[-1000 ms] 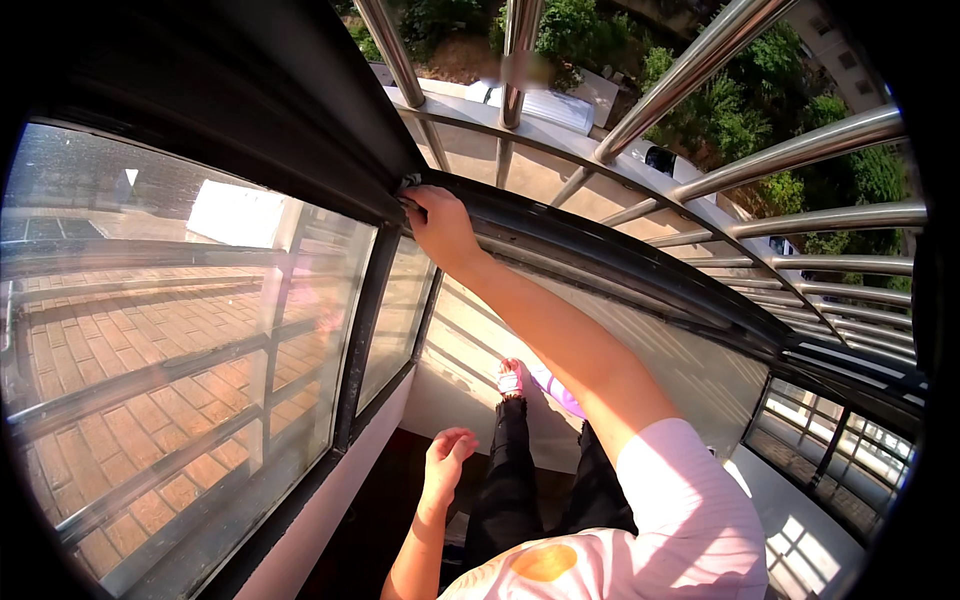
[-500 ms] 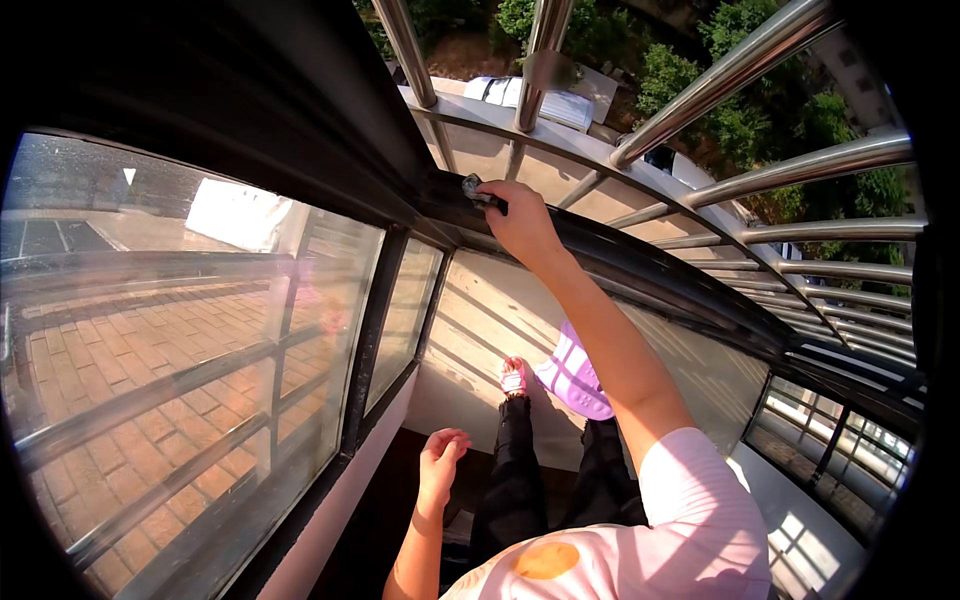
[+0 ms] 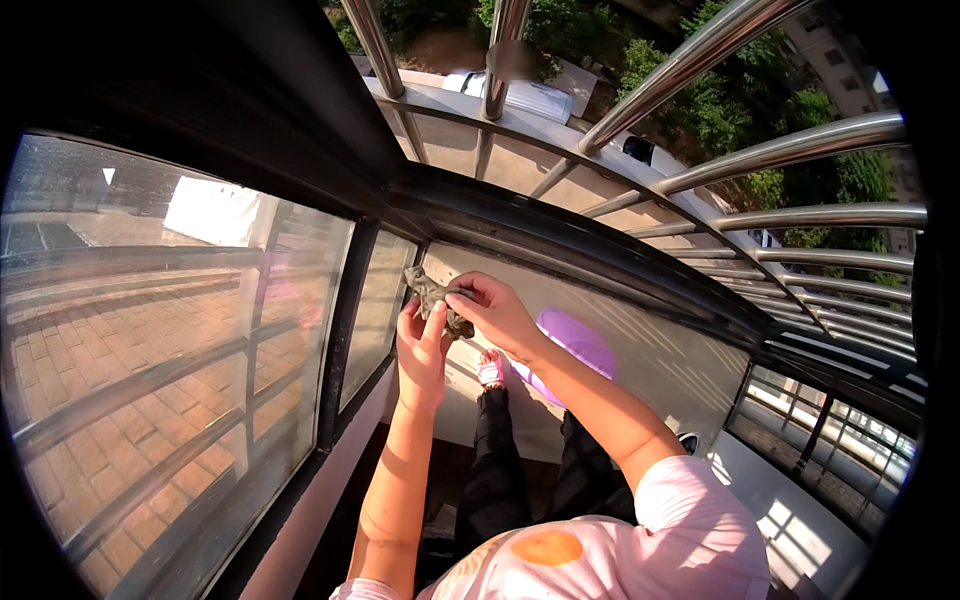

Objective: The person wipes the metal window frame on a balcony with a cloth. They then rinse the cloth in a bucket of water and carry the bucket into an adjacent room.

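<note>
A crumpled grey-brown cloth (image 3: pixel 430 290) is held up between both hands, in front of the black window frame. My left hand (image 3: pixel 422 348) pinches its lower side, thumb and fingers closed on it. From the right, my right hand (image 3: pixel 497 315) grips the same cloth with bent fingers. Just beyond the hands runs the black sill rail (image 3: pixel 570 232), which neither hand touches. To the left is a glass pane (image 3: pixel 180 340) with reflections of bars and brick paving.
Shiny metal bars (image 3: pixel 680 75) curve outside the rail, with trees and parked vehicles far below. A purple plastic basin (image 3: pixel 578 345) lies beneath my right forearm, near my foot in a pink sandal (image 3: pixel 491 370). A smaller barred window (image 3: pixel 815 430) stands at the right.
My right hand has left the black rail and come down toward me with the cloth. My left hand has risen from beside my legs and now grips the cloth too.
</note>
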`<act>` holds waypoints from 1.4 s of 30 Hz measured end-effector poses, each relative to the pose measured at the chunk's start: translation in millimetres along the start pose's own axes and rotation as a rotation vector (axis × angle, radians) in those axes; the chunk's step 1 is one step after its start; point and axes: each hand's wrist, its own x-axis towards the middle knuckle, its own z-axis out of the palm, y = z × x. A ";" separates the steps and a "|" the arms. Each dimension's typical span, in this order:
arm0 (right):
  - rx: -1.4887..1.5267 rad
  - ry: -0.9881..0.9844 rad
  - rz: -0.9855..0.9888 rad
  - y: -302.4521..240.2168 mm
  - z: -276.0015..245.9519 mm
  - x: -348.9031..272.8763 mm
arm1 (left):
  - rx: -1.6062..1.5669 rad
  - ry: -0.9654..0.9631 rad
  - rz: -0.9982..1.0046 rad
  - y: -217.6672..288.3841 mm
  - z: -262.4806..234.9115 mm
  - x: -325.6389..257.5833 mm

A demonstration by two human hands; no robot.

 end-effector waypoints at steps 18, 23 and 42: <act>0.171 0.614 -0.436 13.8 -85.8 -8.4 | 0.819 -0.423 0.467 47.2 62.5 132.5; -0.815 0.796 -0.565 -1.7 -84.9 -3.0 | 1.147 -0.271 0.816 36.1 62.0 155.9; -1.214 0.206 -0.966 -4.0 -36.7 95.3 | 0.984 0.045 1.040 49.3 31.3 98.6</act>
